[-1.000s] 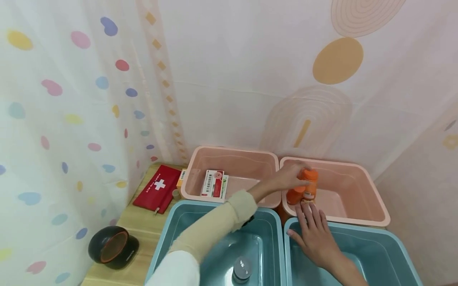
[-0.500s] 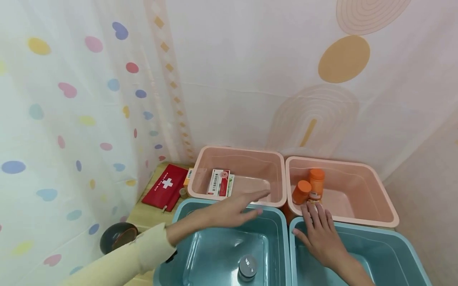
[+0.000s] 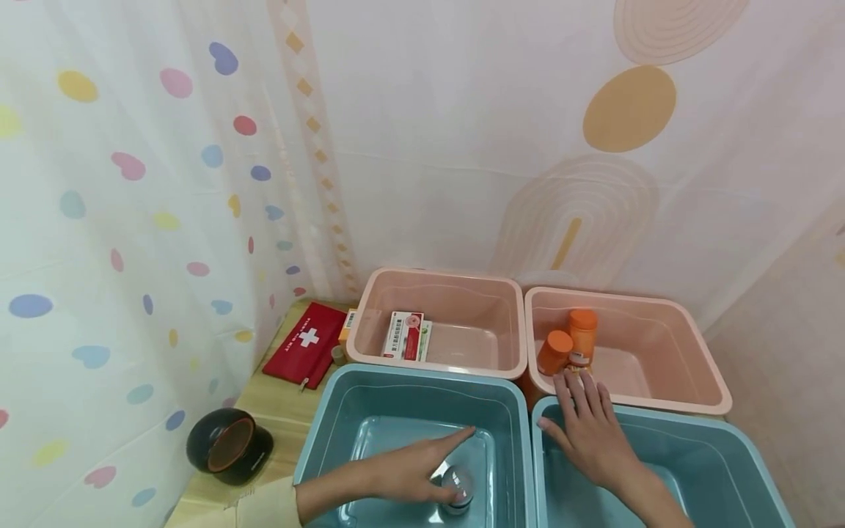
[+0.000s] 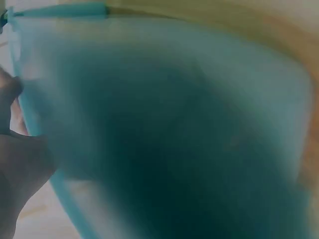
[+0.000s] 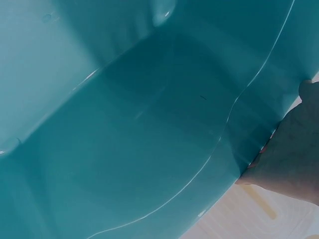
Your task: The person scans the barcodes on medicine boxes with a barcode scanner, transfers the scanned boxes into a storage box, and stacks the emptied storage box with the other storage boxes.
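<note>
In the head view my left hand (image 3: 411,468) reaches down into the left blue bin (image 3: 310,433). Its index finger is stretched out and its thumb lies over a small jar (image 3: 458,480) with a grey lid; whether they touch is unclear. My right hand (image 3: 594,444) lies with fingers spread across the front rim of the right pink bin (image 3: 660,405), above the right blue bin (image 3: 719,440). Its fingertips are close to two orange bottles (image 3: 582,334) inside that pink bin, one upright, one leaning. The left wrist view is blurred and the jar does not show there.
Medicine boxes (image 3: 404,336) lie in the left pink bin (image 3: 449,275). Left of the bins, on the wooden table (image 3: 280,407), are a red first aid pouch (image 3: 306,345), an orange box (image 3: 348,323) and a black bowl-like object (image 3: 227,446). A patterned curtain (image 3: 422,147) hangs behind.
My left hand has let go of an orange bottle in the right pink bin, moved left and gone down to the jar in the left blue bin. The right hand has stayed in place.
</note>
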`<control>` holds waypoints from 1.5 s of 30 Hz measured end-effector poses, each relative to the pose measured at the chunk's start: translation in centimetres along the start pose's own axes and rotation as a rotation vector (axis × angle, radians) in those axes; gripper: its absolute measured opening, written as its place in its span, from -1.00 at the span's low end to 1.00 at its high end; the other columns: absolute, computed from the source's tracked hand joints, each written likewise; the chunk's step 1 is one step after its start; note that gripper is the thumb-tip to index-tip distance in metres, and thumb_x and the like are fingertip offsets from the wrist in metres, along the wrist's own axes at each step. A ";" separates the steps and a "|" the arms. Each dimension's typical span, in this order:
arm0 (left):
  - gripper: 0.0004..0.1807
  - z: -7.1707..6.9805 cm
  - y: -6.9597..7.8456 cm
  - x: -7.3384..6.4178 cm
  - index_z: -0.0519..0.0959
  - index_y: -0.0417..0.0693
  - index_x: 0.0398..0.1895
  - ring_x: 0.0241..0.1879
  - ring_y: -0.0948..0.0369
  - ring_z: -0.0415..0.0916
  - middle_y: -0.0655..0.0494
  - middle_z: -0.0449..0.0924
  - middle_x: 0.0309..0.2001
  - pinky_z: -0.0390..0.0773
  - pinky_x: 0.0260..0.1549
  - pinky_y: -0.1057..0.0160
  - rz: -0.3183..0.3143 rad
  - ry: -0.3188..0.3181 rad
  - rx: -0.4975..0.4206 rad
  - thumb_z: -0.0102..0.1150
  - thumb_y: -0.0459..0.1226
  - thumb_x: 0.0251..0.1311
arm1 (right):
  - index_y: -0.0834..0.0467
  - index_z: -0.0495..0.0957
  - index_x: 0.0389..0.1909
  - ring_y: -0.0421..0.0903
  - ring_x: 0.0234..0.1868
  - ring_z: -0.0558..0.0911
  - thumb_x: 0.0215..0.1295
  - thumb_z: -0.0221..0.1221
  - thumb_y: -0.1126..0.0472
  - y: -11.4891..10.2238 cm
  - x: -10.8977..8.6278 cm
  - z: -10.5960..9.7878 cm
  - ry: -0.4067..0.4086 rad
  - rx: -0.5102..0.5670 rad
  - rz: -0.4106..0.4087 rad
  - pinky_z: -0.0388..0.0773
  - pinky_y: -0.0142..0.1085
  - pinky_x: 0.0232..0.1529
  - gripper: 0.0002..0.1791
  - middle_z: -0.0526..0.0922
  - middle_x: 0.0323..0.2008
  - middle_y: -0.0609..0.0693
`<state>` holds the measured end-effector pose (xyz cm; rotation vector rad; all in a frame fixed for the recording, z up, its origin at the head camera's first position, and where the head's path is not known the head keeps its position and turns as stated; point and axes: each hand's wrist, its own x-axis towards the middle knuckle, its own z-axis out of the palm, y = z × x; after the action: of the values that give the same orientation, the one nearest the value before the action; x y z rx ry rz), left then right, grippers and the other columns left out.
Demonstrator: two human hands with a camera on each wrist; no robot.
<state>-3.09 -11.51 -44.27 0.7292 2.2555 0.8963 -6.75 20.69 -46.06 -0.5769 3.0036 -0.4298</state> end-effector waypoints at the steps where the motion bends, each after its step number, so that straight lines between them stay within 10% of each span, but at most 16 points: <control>1: -0.02 0.3 -0.2 -0.1 0.13 -0.05 0.77 0.47 0.30 0.47 -0.04 0.41 0.62 0.48 0.52 0.14 -0.012 -0.005 -0.017 0.46 -0.10 0.44 | 0.41 0.09 0.70 0.49 0.70 0.00 0.64 0.19 -0.14 0.0 0.0 0.0 -0.002 0.001 -0.001 -0.11 0.50 0.63 -0.05 0.08 0.70 0.44; 11: -0.04 3.4 -2.7 0.5 0.28 -0.07 0.71 0.35 0.27 0.55 -0.10 0.49 0.56 0.56 0.44 0.09 -0.131 0.010 -0.217 0.53 -0.36 0.27 | 0.40 0.09 0.70 0.50 0.70 0.00 0.63 0.20 -0.13 -0.2 0.0 -0.1 0.004 0.007 0.001 -0.12 0.49 0.63 -0.05 0.08 0.70 0.44; 21: -0.25 7.5 -12.2 4.0 0.54 0.17 0.51 0.35 0.35 0.60 0.29 0.68 0.36 0.66 0.25 0.26 0.116 0.087 -0.152 0.58 0.04 0.29 | 0.40 0.06 0.71 0.48 0.72 -0.06 0.63 0.19 -0.15 0.0 -0.2 -0.1 0.000 0.034 0.007 -0.15 0.48 0.64 -0.03 0.04 0.72 0.43; 29: -0.16 5.0 -5.1 1.4 0.46 0.01 0.62 0.18 0.37 0.56 0.04 0.64 0.37 0.63 0.21 0.23 -0.033 0.047 -0.288 0.58 -0.33 0.27 | 0.40 0.07 0.71 0.49 0.71 -0.05 0.63 0.20 -0.13 -0.1 -0.1 -0.1 -0.007 0.023 0.007 -0.13 0.48 0.64 -0.04 0.05 0.72 0.43; 36: -0.40 4.6 -4.8 1.3 0.69 -0.05 0.36 0.03 0.50 0.50 0.25 0.73 0.14 0.57 0.20 0.25 0.014 0.096 -0.331 0.60 -0.34 0.21 | 0.40 0.06 0.71 0.49 0.72 -0.06 0.63 0.21 -0.12 -0.2 0.0 -0.2 -0.012 0.031 0.009 -0.15 0.48 0.64 -0.04 0.05 0.72 0.43; 45: -0.27 3.2 -3.5 0.9 0.60 0.21 0.52 0.55 0.17 0.43 0.04 0.49 0.58 0.49 0.51 0.00 0.010 0.141 -0.318 0.60 -0.14 0.26 | 0.40 0.06 0.71 0.49 0.71 -0.07 0.65 0.18 -0.14 -0.3 0.1 -0.3 -0.028 0.027 0.019 -0.16 0.48 0.64 -0.04 0.03 0.72 0.44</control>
<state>-2.46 -11.74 -48.99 0.5469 2.1561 1.3095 -6.73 20.48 -45.74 -0.5478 2.9698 -0.4560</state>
